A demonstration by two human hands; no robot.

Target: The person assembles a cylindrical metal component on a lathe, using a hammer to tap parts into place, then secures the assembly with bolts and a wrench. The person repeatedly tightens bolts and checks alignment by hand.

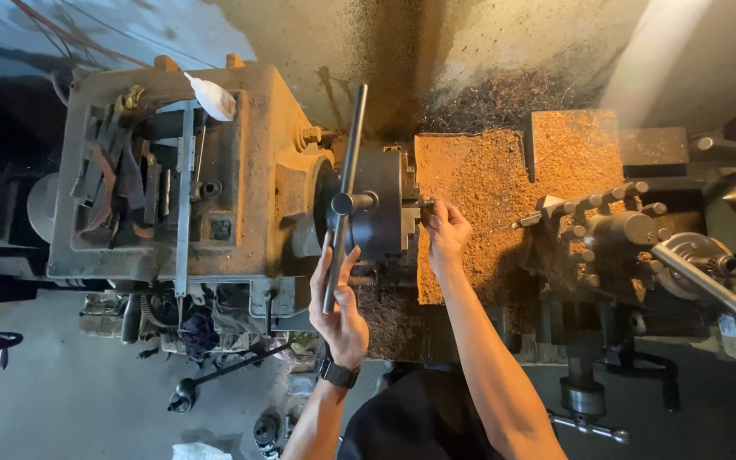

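Head view, looking straight down on an old lathe.

Left hand (340, 311) is closed around the near end of the chuck key handle (345, 196), a long steel bar. The bar's long axis runs nearly away from the person, tilted slightly so the far end leans to the right; the far end points toward the wall, the near end toward the person. A short stub crosses it at mid-length and sits against the chuck (378, 213).

Right hand (446, 232) is at the face of the chuck, fingertips pinched on a small workpiece (425, 204) that sticks out of the chuck. The piece is mostly hidden by the fingers; what shows suggests a short part whose axis lies along the spindle line, left to right in frame, free end pointing toward the tool post (606, 230).

Judgement: the step in hand is seating or releasing the workpiece in the chuck, one hand steadying the part and the other working the key. Whether the key is tightening or loosening cannot be told. The next move calls for holding the part square and fully seated while the bar is swung, then lifting the key clear of the chuck.

Surroundings: headstock (172, 170) at left with a white squeeze bottle (212, 96) on top; rusty chip-covered plate (487, 187) behind the right hand; black wristwatch (336, 372) on the left wrist.
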